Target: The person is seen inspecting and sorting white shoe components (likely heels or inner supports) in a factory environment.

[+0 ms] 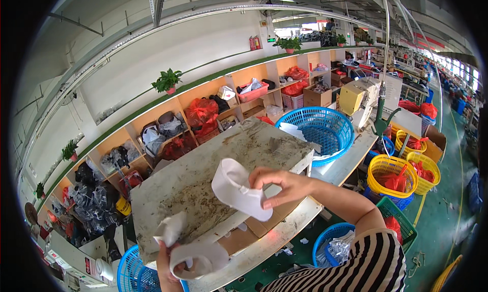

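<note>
White curled piece [230, 193] (in right hand [285, 184])

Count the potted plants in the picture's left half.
3: the largest plant above the shelves, a smaller plant farther left, another plant near the left rim. More may be hidden.

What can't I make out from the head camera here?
- Head view: left hand, finger placement mostly hidden by the white pieces it holds.
- Head view: shelved red bag, contents hidden by its crumpled plastic.
- Head view: lower-left blue basket, lower part cut off by the picture's lower edge.
</note>
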The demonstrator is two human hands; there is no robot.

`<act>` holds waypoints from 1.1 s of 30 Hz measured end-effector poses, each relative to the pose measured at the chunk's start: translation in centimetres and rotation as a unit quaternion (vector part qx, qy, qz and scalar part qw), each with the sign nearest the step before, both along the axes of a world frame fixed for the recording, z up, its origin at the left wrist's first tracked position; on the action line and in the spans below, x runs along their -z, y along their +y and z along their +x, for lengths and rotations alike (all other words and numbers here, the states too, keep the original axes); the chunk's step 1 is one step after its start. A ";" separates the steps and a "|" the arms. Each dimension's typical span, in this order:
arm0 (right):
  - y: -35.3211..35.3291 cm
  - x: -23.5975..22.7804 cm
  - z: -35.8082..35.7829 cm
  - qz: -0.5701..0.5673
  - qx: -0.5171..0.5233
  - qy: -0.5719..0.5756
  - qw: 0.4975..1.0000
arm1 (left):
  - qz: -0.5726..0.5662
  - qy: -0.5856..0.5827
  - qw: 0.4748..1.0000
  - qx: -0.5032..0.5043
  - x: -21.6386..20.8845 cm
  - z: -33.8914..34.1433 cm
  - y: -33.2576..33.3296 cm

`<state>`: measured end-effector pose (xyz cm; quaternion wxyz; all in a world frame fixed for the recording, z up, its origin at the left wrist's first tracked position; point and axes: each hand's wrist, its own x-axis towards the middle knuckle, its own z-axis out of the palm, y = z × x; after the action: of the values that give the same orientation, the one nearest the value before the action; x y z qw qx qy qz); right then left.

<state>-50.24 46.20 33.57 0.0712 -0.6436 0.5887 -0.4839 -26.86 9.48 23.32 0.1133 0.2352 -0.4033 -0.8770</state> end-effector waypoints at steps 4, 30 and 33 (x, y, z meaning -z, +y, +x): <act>-0.7 0.3 0.2 -0.007 -0.016 0.032 0.999 | -0.084 -0.028 0.996 -0.004 2.3 0.2 -1.3; -10.9 5.0 4.5 0.049 -0.027 0.126 0.990 | -0.247 0.041 0.968 -0.029 -2.0 3.6 6.5; -9.8 5.1 4.0 0.047 -0.008 0.121 0.991 | -0.265 0.070 0.960 -0.052 -5.1 4.3 5.4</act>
<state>-46.26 36.43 28.46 0.0335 -0.6983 0.6096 -0.3736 -22.52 14.86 28.46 0.2444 0.1555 -0.5994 -0.7461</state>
